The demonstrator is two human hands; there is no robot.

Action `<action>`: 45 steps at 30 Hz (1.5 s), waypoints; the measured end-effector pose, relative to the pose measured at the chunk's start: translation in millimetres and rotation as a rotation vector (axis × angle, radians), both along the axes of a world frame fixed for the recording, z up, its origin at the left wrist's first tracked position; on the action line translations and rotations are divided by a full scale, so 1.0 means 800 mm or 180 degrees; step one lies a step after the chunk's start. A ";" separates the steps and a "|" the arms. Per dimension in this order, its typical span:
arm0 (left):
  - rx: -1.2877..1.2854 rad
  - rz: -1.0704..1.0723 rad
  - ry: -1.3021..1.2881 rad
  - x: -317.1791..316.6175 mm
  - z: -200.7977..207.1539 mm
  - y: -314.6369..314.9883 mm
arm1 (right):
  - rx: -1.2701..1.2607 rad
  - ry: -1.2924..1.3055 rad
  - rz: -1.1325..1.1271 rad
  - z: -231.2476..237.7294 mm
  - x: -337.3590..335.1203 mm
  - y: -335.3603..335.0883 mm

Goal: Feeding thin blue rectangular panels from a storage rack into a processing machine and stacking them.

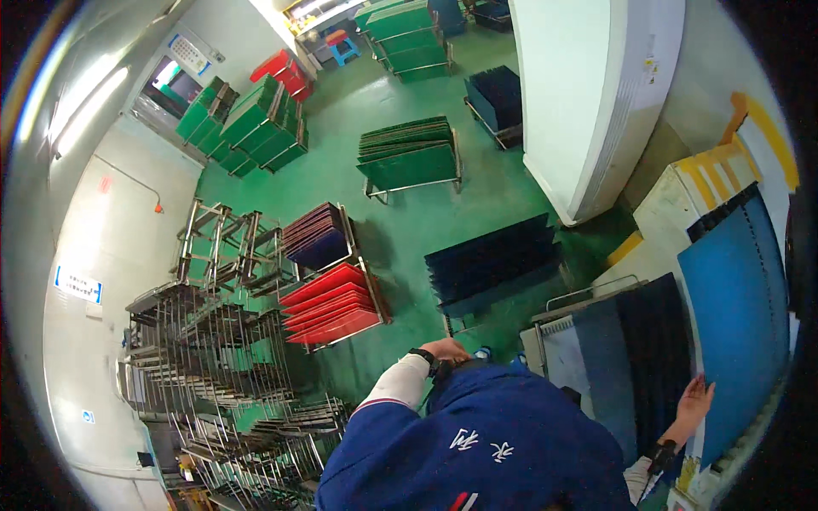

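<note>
My right hand (pixel 694 402) is at the left edge of a large blue panel (pixel 734 315) on the right. Its fingers look stretched and apart; whether they touch the panel I cannot tell. Beside it, dark blue and grey-blue panels (pixel 609 358) stand close together in a metal rack (pixel 588 294). My left hand (pixel 446 348) is bent in front of my blue shirt (pixel 503 434), near my body. Its fingers are mostly hidden, so whether it holds anything does not show. Each wrist wears a dark band.
Ahead stands a rack of dark panels (pixel 494 260), with green panels (pixel 407 157) farther off. Red panels (pixel 332 311) fill a rack on the left, near several stacked metal frames (pixel 213 341). A white cabinet-like block (pixel 588 102) rises at the upper right. The floor (pixel 409 226) is green.
</note>
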State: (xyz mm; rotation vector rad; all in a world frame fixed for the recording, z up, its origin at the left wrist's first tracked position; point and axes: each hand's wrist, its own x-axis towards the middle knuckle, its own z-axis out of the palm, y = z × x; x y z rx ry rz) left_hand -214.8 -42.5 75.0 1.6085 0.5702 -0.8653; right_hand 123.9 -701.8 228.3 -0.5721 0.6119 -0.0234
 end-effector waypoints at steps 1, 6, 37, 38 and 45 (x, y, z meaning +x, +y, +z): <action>-0.0036 0.0015 -0.0023 -0.001 0.003 0.001 | -0.0634 0.0029 0.0313 0.000 -0.006 0.016; -0.0161 0.0882 0.0546 -0.005 0.000 0.010 | -0.3075 -0.0710 0.1678 0.033 -0.092 0.129; -0.0126 0.1559 0.0608 -0.088 -0.092 0.074 | -0.7303 0.1258 0.3048 0.011 -0.174 0.195; -0.0171 0.1491 0.0680 -0.090 -0.098 0.076 | -0.7333 0.1323 0.3031 0.010 -0.172 0.193; -0.0320 0.1710 0.0394 -0.103 -0.110 0.081 | -0.7156 0.1259 0.2670 -0.006 -0.169 0.180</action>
